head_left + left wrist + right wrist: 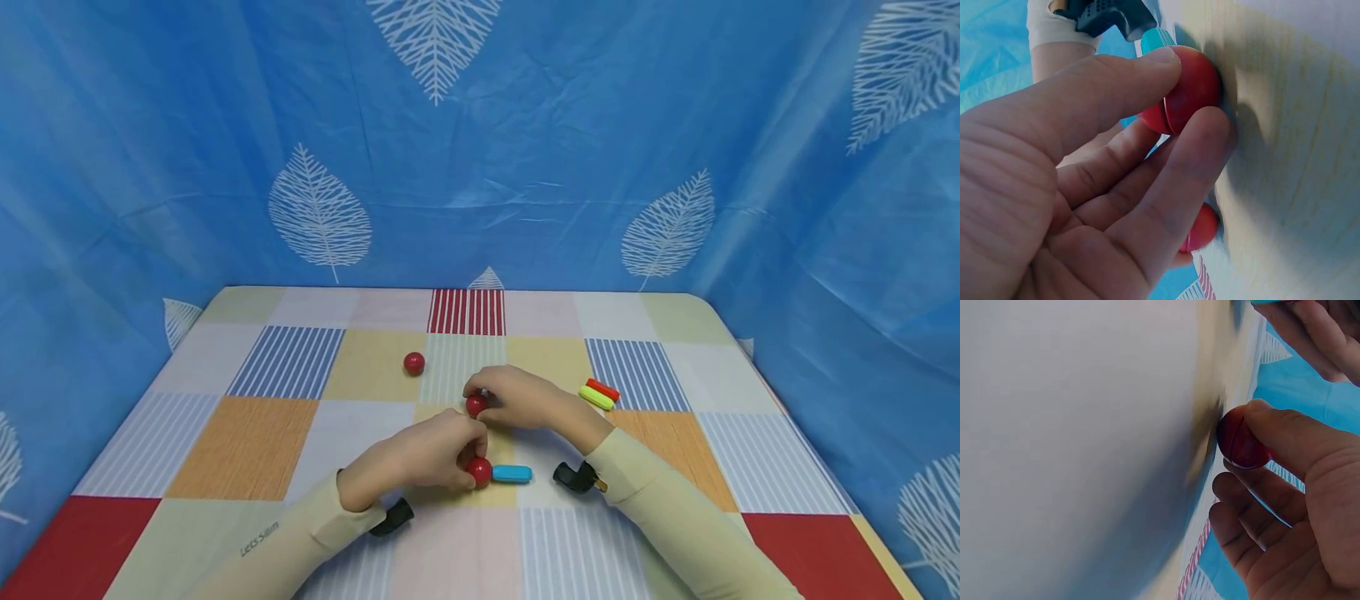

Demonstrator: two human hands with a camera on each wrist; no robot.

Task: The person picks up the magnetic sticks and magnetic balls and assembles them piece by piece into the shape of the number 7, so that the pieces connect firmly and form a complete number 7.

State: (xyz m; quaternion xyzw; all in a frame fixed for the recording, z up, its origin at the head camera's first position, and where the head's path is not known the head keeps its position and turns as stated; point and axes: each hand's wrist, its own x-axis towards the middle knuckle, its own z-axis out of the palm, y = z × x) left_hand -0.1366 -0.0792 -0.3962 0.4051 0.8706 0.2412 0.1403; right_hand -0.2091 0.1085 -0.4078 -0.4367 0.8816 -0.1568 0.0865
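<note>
Pinching glossy red ball (479, 472) in left hand (441, 447), just beside short blue stick (512, 474); pinching second red ball (476, 406) in right hand (521, 397), just beyond left hand. Likely light, stiff, prone to roll; best held by thumb and fingertip across opposite sides.

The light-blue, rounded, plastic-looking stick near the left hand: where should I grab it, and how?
Probably pinch the light-blue stick across its middle from above, thumb and finger on its two long sides. It's long, thin and lying flat. One end sits close to the shiny, round red ball that the left hand pinches, so avoid that crowded end.
</note>
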